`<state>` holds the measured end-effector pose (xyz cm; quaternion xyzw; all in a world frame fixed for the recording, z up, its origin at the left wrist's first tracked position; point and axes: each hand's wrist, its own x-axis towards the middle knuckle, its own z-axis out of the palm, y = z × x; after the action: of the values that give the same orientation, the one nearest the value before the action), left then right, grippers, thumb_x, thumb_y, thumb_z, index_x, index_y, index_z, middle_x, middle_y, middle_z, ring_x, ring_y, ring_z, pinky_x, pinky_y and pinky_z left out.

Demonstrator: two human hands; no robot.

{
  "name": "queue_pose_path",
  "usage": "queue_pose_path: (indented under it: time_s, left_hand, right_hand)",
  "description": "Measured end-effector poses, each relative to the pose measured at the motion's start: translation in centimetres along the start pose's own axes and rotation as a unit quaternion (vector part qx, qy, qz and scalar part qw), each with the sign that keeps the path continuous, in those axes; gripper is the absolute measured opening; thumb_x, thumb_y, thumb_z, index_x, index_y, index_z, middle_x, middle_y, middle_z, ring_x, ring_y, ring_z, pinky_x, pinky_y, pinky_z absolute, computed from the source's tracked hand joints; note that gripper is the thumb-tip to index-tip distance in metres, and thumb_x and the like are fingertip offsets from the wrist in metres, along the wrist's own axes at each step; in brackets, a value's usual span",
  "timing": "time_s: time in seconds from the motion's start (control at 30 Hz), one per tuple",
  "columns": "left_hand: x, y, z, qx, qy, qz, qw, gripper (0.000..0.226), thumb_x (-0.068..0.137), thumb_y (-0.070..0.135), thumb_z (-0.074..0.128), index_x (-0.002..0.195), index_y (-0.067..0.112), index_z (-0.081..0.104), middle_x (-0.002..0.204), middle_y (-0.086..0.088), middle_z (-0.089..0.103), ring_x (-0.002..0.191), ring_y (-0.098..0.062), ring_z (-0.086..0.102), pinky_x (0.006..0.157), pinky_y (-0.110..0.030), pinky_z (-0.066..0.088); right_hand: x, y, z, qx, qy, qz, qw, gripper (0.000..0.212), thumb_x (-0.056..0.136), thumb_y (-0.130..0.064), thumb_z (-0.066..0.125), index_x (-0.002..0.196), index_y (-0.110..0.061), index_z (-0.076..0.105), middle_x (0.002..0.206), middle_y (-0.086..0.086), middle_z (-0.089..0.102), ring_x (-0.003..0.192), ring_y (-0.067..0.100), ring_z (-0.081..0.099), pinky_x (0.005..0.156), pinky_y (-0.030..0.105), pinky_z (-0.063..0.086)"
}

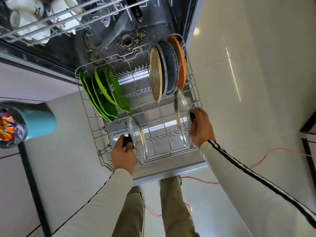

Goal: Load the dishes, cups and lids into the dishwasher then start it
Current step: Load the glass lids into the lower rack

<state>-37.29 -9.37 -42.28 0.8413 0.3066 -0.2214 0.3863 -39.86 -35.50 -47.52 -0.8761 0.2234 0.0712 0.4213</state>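
Note:
The dishwasher's lower rack [95,141] is pulled out over the open door. My left hand [123,154] grips the black knob of a glass lid [139,139] standing on edge at the rack's front left. My right hand [201,127] grips the black knob of a second glass lid [182,117] upright at the rack's right side. Several green plates [102,93] stand in the rack's back left. A tan pan, a speckled dark pan [170,67] and an orange plate [180,62] stand at the back right. White cups [34,16] sit in the upper rack.
A teal bin [39,122] lined with a bag of wrappers stands on the floor at the left. A red cable [273,156] runs across the tiled floor by my feet. Food debris lies around the drain [127,41] on the dishwasher's floor. Dark furniture legs show at the right edge.

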Motion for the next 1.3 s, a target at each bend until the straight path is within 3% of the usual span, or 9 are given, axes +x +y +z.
queue_pose_path:
  time_s: [0.13, 0.33, 0.43, 0.6, 0.77, 1.0, 1.23, 1.3]
  left_hand:
    - [-0.3, 0.1, 0.5, 0.011, -0.011, 0.008, 1.0, 0.027, 0.099, 0.009, 0.051, 0.124, 0.009, 0.061, 0.115, -0.011, 0.067, 0.108, -0.032, 0.062, 0.103, -0.047, 0.048]
    - [-1.0, 0.3, 1.8, 0.009, -0.017, 0.02, 1.0, 0.034, 0.099, 0.009, 0.053, 0.132, 0.016, 0.059, 0.123, -0.008, 0.065, 0.115, -0.031, 0.059, 0.104, -0.039, 0.044]
    - [-1.3, 0.6, 2.5, -0.016, -0.027, 0.016, 0.999, 0.038, 0.1, 0.007, 0.053, 0.136, 0.014, 0.056, 0.127, -0.009, 0.063, 0.117, -0.029, 0.058, 0.1, -0.03, 0.04]
    - [-1.4, 0.6, 3.2, -0.016, -0.034, 0.028, 0.999, 0.04, 0.1, 0.008, 0.053, 0.139, 0.014, 0.054, 0.13, -0.009, 0.062, 0.12, -0.027, 0.057, 0.099, -0.027, 0.04]
    - [-1.2, 0.0, 3.4, -0.028, -0.026, 0.034, 0.999, 0.042, 0.099, 0.008, 0.055, 0.14, 0.015, 0.054, 0.131, -0.008, 0.062, 0.122, -0.026, 0.057, 0.103, -0.029, 0.04]
    - [-0.8, -1.0, 3.2, -0.031, -0.016, 0.046, 0.998, 0.042, 0.098, 0.007, 0.056, 0.139, 0.014, 0.055, 0.131, -0.007, 0.062, 0.122, -0.024, 0.057, 0.104, -0.029, 0.04]
    - [-0.4, -1.6, 2.9, -0.04, -0.011, 0.053, 0.998, 0.041, 0.098, 0.007, 0.056, 0.138, 0.016, 0.056, 0.13, -0.005, 0.063, 0.121, -0.024, 0.057, 0.109, -0.036, 0.041]
    - [-0.4, -1.7, 3.0, -0.032, -0.014, 0.055, 0.998, 0.042, 0.098, 0.008, 0.056, 0.14, 0.015, 0.054, 0.132, -0.006, 0.062, 0.122, -0.024, 0.057, 0.108, -0.035, 0.041]
  right_hand:
    - [1.6, 1.1, -1.4, 0.007, -0.019, 0.001, 1.0, 0.039, 0.095, -0.011, 0.037, 0.129, -0.013, 0.054, 0.124, 0.006, 0.058, 0.104, 0.024, 0.058, 0.094, 0.023, 0.041]
    - [2.5, 3.8, -3.4, -0.006, -0.067, 0.106, 0.992, 0.038, 0.098, -0.014, 0.05, 0.129, -0.034, 0.051, 0.101, -0.006, 0.064, 0.087, 0.019, 0.06, 0.081, 0.024, 0.042]
    - [3.2, 4.0, -3.2, 0.004, -0.059, 0.101, 0.993, 0.036, 0.095, -0.013, 0.054, 0.125, -0.032, 0.058, 0.105, -0.008, 0.065, 0.092, 0.016, 0.06, 0.087, 0.027, 0.046]
    - [4.0, 4.2, -1.7, -0.069, -0.026, -0.042, 0.996, 0.038, 0.093, -0.005, 0.047, 0.128, -0.016, 0.06, 0.118, 0.006, 0.065, 0.101, 0.026, 0.059, 0.092, 0.029, 0.047]
    - [4.6, 5.7, -1.6, -0.163, -0.044, -0.027, 0.985, 0.041, 0.091, -0.012, 0.06, 0.129, -0.024, 0.056, 0.127, 0.001, 0.061, 0.105, 0.029, 0.054, 0.087, 0.035, 0.048]
    - [4.9, 5.5, -0.2, -0.239, -0.043, -0.049, 0.969, 0.054, 0.088, -0.011, 0.056, 0.14, -0.026, 0.047, 0.137, 0.001, 0.055, 0.109, 0.033, 0.051, 0.082, 0.043, 0.051]
    - [4.7, 6.2, 0.3, -0.268, -0.044, -0.037, 0.962, 0.06, 0.09, -0.014, 0.057, 0.145, -0.029, 0.039, 0.14, 0.001, 0.052, 0.115, 0.033, 0.046, 0.088, 0.043, 0.049]
    - [4.7, 6.1, -0.3, -0.262, -0.076, -0.039, 0.961, 0.069, 0.088, -0.011, 0.059, 0.149, -0.03, 0.033, 0.144, 0.002, 0.048, 0.117, 0.033, 0.044, 0.092, 0.044, 0.048]
